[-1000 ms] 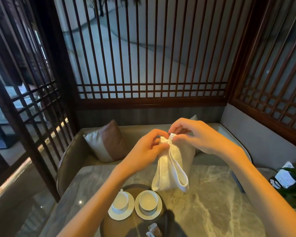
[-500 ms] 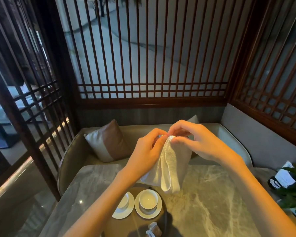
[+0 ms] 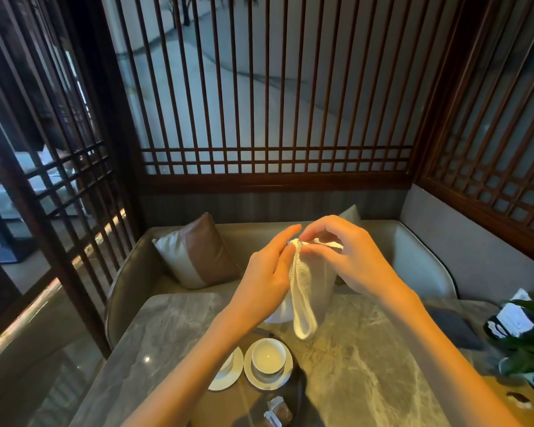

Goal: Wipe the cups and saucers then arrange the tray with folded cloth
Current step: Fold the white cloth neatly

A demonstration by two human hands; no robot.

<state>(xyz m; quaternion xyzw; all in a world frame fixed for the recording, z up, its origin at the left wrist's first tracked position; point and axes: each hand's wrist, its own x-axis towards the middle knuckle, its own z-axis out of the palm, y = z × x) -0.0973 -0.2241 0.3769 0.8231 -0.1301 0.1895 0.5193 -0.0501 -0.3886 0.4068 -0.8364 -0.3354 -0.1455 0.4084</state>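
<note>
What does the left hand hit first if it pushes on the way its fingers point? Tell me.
The bunched top of the white woven cloth, right at the left hand's fingertips; just behind it the right hand's fingers pinch that edge. Depth is unclear.

No lettering is legible; print on the white card [image 3: 517,318] is blurred.

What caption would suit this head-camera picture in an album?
Left hand and right hand hold a white cloth up over a marble table.
</note>
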